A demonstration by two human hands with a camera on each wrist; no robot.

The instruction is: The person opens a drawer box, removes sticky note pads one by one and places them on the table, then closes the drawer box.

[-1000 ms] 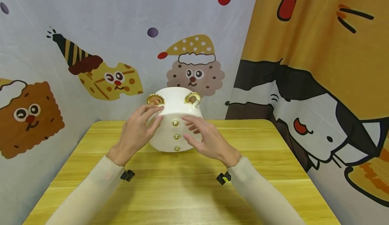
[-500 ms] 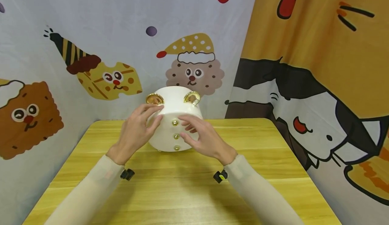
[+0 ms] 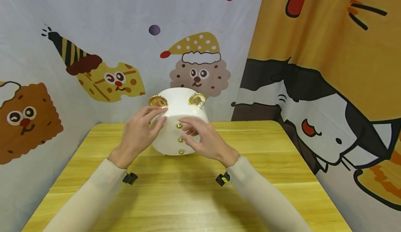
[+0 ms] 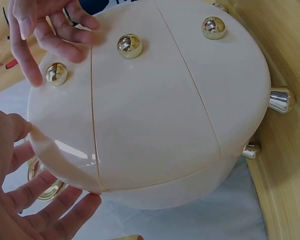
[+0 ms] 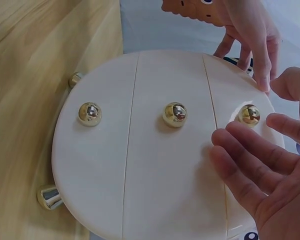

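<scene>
A white rounded drawer box (image 3: pixel 166 139) stands on the table, two gold ear shapes (image 3: pixel 197 95) on its top. Seams divide its front into three drawers, each with a round gold knob; all sit flush. My left hand (image 3: pixel 136 134) is at the upper left edge of the box, its fingertips right at the rim and its fingers loosely spread. In front of the box, my right hand (image 3: pixel 208 141) has its fingers slightly bent and apart. In the right wrist view those fingers come close beside the top knob (image 5: pixel 249 115), without pinching it.
The box stands toward the back of the wooden table (image 3: pixel 175 197) on short metallic feet (image 5: pixel 50 197). A cloth printed with cartoon figures (image 3: pixel 122 23) hangs behind the table, and an orange printed cloth (image 3: pixel 313 51) is at the right.
My right hand has moved slightly left, closer to the top knob. The left hand keeps its place at the box's edge, and the drawers look the same. The head view has shifted slightly.
</scene>
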